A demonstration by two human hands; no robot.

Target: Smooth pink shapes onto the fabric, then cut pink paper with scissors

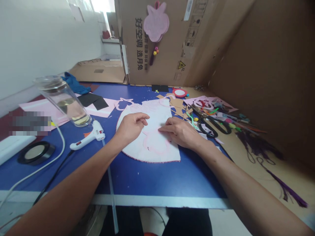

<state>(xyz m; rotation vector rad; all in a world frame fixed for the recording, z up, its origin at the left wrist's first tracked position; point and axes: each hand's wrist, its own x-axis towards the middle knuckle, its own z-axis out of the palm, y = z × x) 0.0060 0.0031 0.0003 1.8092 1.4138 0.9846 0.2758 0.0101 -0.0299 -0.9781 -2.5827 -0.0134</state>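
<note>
A pale pink fan-shaped sheet with a dark red edge lies on the blue table. A pink cut-out outline rests on it. My left hand presses on the sheet's left part, fingers curled down with the tips on it. Over on the right part lies my right hand, its fingers stretched out toward the left and pressing the pink outline flat. Neither hand grips anything.
A white glue gun and a glass jar stand to the left, with a tape roll and cables. Black scissors and coloured scraps lie to the right. Cardboard walls rise behind and at right.
</note>
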